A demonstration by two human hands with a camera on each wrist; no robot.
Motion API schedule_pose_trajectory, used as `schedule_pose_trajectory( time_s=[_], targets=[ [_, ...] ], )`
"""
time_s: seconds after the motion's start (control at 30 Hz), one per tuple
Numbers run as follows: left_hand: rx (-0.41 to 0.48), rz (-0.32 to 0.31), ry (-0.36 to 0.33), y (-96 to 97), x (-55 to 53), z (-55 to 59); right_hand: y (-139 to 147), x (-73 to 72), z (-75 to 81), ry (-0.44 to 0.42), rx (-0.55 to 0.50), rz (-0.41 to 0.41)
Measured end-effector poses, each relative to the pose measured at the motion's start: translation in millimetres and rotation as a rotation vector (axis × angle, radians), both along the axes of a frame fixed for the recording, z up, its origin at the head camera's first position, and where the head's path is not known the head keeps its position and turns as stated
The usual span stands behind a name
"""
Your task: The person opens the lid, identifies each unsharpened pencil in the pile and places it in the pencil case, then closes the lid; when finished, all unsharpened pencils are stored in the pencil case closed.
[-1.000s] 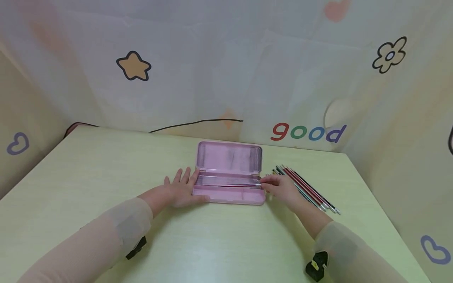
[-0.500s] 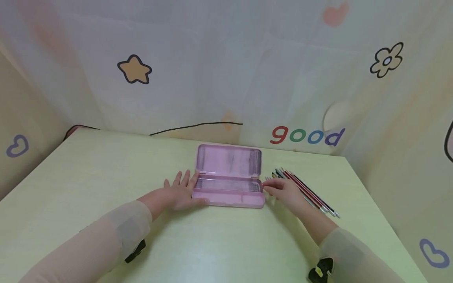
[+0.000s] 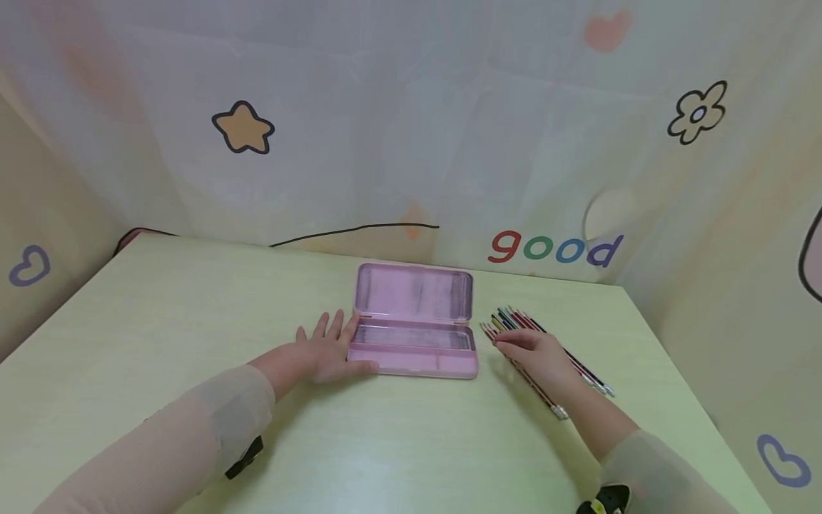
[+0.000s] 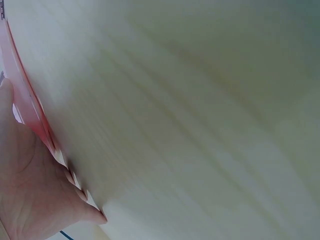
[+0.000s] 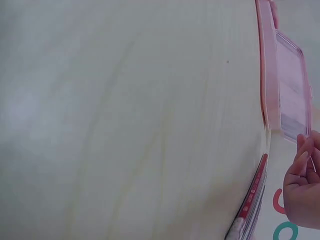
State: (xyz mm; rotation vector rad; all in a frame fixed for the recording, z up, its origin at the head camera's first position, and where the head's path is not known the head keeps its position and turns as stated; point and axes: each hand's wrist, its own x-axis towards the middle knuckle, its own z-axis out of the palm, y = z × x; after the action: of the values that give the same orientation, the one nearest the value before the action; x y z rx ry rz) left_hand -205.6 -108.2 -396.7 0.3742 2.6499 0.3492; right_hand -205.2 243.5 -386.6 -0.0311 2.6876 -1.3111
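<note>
Open pencil case point(image 3: 420, 363) at mid-table, lid point(image 3: 398, 291) leaning back on the far side. Left hand point(image 3: 327, 357): fingers spread wide, set against the case's left end, thumb at its near edge; judged a good brace, worth holding so the case cannot slide or turn. Right hand point(image 3: 539, 357): just right of the case, over the pencils; thumb and fingertips narrow, close together. Cannot tell whether a pencil is between them. Pencils lie in a slanting spread, points far-left, eraser ends near-right: patterned pencils point(image 3: 538, 389) on the near-left, dark pencils point(image 3: 587, 372) farther right, partly hidden by the hand. Step in hand, as judged: singling out one pencil. Advice: take an outer one from the near-left edge, pinch lightly, lift clear before swinging left, or neighbours may roll. Turn it parallel to the case's long side before lowering; a slanted shaft could catch the rim.
</note>
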Motion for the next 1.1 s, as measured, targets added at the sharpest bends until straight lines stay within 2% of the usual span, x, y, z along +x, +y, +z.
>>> schedule_pose_trajectory(
  time_s=[0.03, 0.2, 0.3, 0.47, 0.6, 0.8, 1.1],
  targets=[
    [-0.006, 0.000, -0.008, 1.1, 2.0, 3.7, 2, 1.4, 1.0, -0.013, 0.006, -0.006],
    [-0.003, 0.003, 0.007, 0.8, 3.9, 5.1, 13, 8.7, 5.1, -0.070, -0.019, -0.030],
    [-0.008, 0.003, 0.008, 0.6, 3.9, 4.1, 20, 14.4, 6.5, -0.075, -0.053, -0.043],
    [-0.022, 0.005, 0.008, 0.8, 2.5, 1.6, 34, 24.0, 7.4, -0.051, -0.133, -0.047],
    [-0.010, 0.005, 0.011, 0.5, 3.1, 2.4, 43, 29.9, 8.3, -0.024, -0.131, -0.053],
    [-0.013, 0.004, 0.004, 0.6, 3.7, 4.3, 56, 37.7, 9.0, -0.039, -0.115, -0.099],
    [-0.008, 0.007, 0.012, 2.2, 4.0, 4.8, 74, 47.7, 6.7, -0.014, -0.182, -0.124]
  ],
)
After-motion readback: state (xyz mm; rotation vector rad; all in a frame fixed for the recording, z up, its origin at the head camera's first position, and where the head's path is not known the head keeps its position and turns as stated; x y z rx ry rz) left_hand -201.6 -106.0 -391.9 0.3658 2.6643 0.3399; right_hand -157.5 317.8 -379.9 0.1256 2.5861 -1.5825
